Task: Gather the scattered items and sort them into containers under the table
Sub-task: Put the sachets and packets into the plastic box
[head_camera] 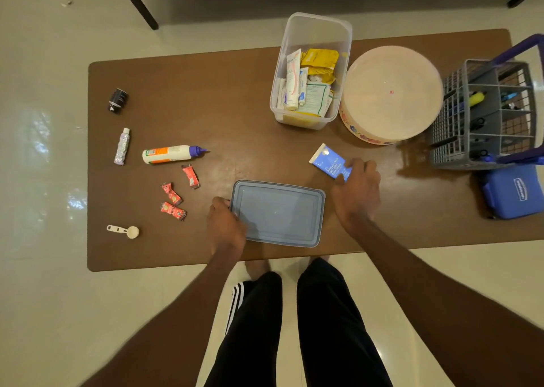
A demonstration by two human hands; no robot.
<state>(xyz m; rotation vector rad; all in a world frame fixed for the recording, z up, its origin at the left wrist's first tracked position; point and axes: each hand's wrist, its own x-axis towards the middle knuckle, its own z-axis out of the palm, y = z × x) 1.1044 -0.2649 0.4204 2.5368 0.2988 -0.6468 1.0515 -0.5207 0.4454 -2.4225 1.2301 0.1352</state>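
A grey-blue rectangular lid [278, 213] lies flat near the front edge of the brown table [235, 98]. My left hand [225, 227] grips its left edge with curled fingers. My right hand [356, 192] pinches the lower end of a blue face-wash tube [329, 160] just right of the lid. Behind them stands a clear plastic box [316, 30] holding tubes and sachets. Scattered at the left are a white glue bottle [172, 154], three red sachets [176, 193], a silver tube [122, 148], a black cap [117, 100] and a cream scoop [125, 230].
A round pink container [391, 95] sits right of the clear box. A grey basket with a purple handle [482, 112] holds pens at the far right. A blue case [513, 192] lies in front of it. My legs stand at the table's front edge.
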